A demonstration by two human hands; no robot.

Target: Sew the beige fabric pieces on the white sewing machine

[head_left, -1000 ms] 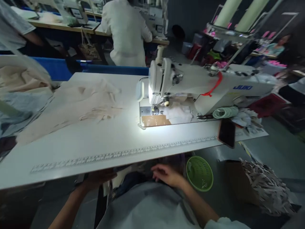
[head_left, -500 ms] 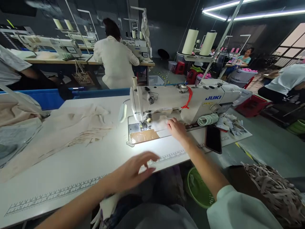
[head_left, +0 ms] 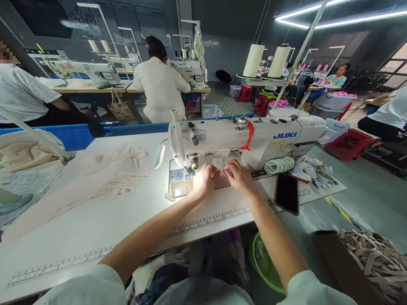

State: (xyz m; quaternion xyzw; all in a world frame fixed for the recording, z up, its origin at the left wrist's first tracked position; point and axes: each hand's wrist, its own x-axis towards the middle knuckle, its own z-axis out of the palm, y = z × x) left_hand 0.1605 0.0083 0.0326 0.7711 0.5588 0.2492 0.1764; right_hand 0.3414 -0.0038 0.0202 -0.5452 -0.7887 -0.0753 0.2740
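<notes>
Under the arm of the white JUKI sewing machine (head_left: 216, 137) lies a small piece of pale fabric (head_left: 218, 164). My left hand (head_left: 205, 180) is closed in a pinch at the left edge of this fabric, just right of the needle area. Facing it, my right hand (head_left: 240, 178) pinches the fabric's right side with thumb and forefinger. The fingertips of both hands are close together and partly cover the fabric. Left on the white table lies a spread pile of beige fabric pieces (head_left: 122, 176), apart from both hands.
A phone (head_left: 286, 193) and a coil of pale green cord (head_left: 280, 165) lie right of my right hand, near fabric scraps (head_left: 313, 171). Below the table are a green basket (head_left: 265, 264) and a box of fabric strips (head_left: 375, 262). Co-workers sit at other machines.
My left hand has moved from above the table's front edge forward to the fabric and closed on it. My right hand stays at the fabric. The view has shifted slightly.
</notes>
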